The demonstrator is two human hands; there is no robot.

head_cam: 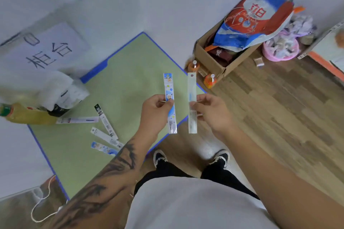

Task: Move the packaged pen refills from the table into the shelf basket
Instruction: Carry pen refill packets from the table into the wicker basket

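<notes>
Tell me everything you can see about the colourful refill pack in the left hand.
The colourful refill pack is a long, narrow, flat sleeve that looks like clear glossy plastic over a printed card, blue and white with cartoon figures, a small flower and a barcode near the bottom end. It is held about upright in the air over the edge of the green mat, header end up. The left hand pinches it near the middle, the thumb on its front. It hangs beside, not touching, the plain white pack in the right hand.
</notes>
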